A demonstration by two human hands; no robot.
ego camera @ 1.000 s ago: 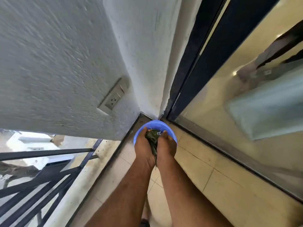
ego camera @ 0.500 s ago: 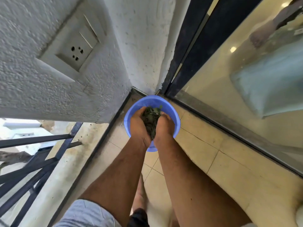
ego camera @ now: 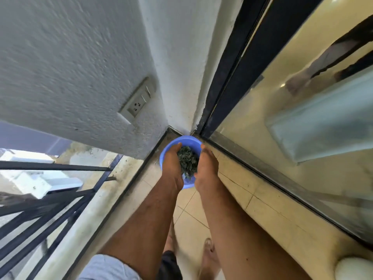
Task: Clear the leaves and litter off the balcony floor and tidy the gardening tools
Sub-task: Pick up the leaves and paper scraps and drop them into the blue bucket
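A blue plastic bucket (ego camera: 184,139) stands on the tiled floor in the corner between the white wall and the glass door frame. Both my hands reach over it from the near side. My left hand (ego camera: 171,164) and my right hand (ego camera: 206,167) face each other, fingers stretched forward, a hand's width apart. A clump of dark green leaves (ego camera: 187,161) lies between the palms, over the bucket's opening. Whether the leaves rest in the bucket or are still pressed by the palms cannot be told. No gardening tools are in view.
A rough white wall with a socket plate (ego camera: 137,104) rises on the left. Black railing bars (ego camera: 50,201) close the balcony edge at lower left. The dark-framed glass door (ego camera: 282,138) runs along the right. My bare feet (ego camera: 209,257) stand on beige tiles.
My hands have drawn apart over the bucket, so more of the leaf clump shows between them. The view has pulled back and up from the corner.
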